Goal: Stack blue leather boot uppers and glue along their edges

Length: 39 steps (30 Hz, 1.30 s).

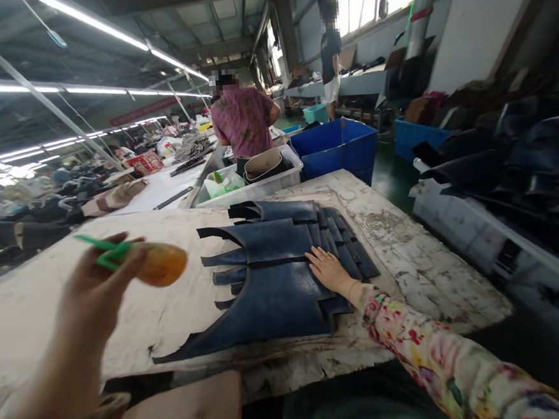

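Observation:
My left hand point(92, 299) is raised near the camera, closed on a small orange bottle point(162, 263) with a green tip point(106, 250). My right hand point(328, 271) lies flat with fingers stretched out on a fanned stack of dark blue leather pieces point(274, 270). The pieces overlap one another on a worn, stained white worktable point(407, 251). A floral sleeve covers my right forearm.
A white bin point(259, 185) with rolled material stands at the table's far edge. Behind it are blue crates point(337, 145). A person in a pink top point(243, 119) works beyond the bin; another stands further back. Dark leather stacks fill the racks on the right point(519, 154).

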Tool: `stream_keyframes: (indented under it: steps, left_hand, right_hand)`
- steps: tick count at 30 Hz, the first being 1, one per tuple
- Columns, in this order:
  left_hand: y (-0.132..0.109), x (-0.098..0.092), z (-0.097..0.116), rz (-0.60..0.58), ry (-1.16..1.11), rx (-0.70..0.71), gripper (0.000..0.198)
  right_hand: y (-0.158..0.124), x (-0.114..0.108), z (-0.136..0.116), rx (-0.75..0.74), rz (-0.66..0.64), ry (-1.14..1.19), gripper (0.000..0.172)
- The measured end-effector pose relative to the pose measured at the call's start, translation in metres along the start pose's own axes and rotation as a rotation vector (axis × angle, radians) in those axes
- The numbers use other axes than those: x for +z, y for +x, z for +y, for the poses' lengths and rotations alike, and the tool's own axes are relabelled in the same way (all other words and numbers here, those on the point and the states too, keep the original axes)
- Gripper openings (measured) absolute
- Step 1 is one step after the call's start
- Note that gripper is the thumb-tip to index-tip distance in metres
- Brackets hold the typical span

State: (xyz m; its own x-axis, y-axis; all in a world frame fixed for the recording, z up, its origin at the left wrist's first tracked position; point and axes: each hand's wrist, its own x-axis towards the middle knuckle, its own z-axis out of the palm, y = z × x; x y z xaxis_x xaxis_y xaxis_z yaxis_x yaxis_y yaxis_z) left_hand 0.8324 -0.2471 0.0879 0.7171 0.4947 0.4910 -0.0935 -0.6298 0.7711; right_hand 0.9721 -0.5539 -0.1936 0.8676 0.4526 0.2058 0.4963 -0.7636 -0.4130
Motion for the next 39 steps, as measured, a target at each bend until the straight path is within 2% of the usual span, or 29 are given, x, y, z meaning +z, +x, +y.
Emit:
stream_keyframes:
  steps: [1,3,5,7,9,11,13,16,19,22,24,27,29,31,36,39]
  left_hand:
    - [0.006,0.033,0.006,-0.133,-0.146,0.005,0.064]
    - [0.015,0.109,0.010,-0.329,-0.248,0.006,0.064]
    - [0.016,0.186,0.003,-0.428,-0.281,0.035,0.058]
    - [0.009,0.252,-0.014,-0.434,-0.337,-0.005,0.052]
    - [-0.004,0.298,-0.035,-0.403,-0.373,-0.081,0.044]
    - [-0.020,0.324,-0.057,-0.368,-0.391,-0.143,0.041]
    - [-0.033,0.335,-0.077,-0.341,-0.412,-0.201,0.043]
    - [-0.043,0.338,-0.099,-0.327,-0.436,-0.269,0.048]
    - [-0.046,0.338,-0.110,-0.335,-0.442,-0.306,0.052]
    - [-0.047,0.340,-0.113,-0.359,-0.452,-0.318,0.054]
    - [-0.048,0.341,-0.113,-0.379,-0.464,-0.315,0.055]
    - [-0.049,0.342,-0.113,-0.397,-0.475,-0.305,0.054]
    - [-0.051,0.341,-0.113,-0.404,-0.478,-0.300,0.055]
    - [-0.052,0.339,-0.113,-0.415,-0.480,-0.298,0.054]
    - [-0.053,0.335,-0.111,-0.460,-0.459,-0.291,0.046]
    - [-0.054,0.337,-0.108,-0.522,-0.457,-0.265,0.043]
  right_hand:
    - [0.000,0.000,0.000,0.001,0.008,0.013,0.047]
    - [-0.001,-0.001,-0.001,0.002,0.019,0.033,0.046]
    - [-0.001,-0.001,-0.002,0.005,0.024,0.046,0.046]
    - [-0.001,-0.003,-0.003,0.014,0.025,0.062,0.046]
    - [0.000,-0.004,-0.004,0.024,0.024,0.080,0.046]
    - [0.000,-0.004,-0.004,0.024,0.024,0.096,0.045]
    - [-0.001,-0.003,-0.004,0.018,0.034,0.114,0.045]
    - [-0.002,0.003,-0.001,0.005,0.087,0.197,0.043]
    - [0.001,0.006,0.010,0.072,0.205,0.438,0.039]
    - [0.015,0.000,0.023,0.326,0.327,0.720,0.046]
    - [0.028,-0.007,0.029,0.400,0.323,0.775,0.062]
    - [0.048,-0.019,0.029,0.254,0.189,0.750,0.085]
    - [0.057,-0.021,0.026,0.208,0.098,0.762,0.094]
    - [0.060,-0.020,0.024,0.251,0.069,0.796,0.097]
    - [0.057,-0.010,0.021,0.287,0.169,0.863,0.098]
    - [0.057,-0.013,0.022,0.367,0.251,1.157,0.084]
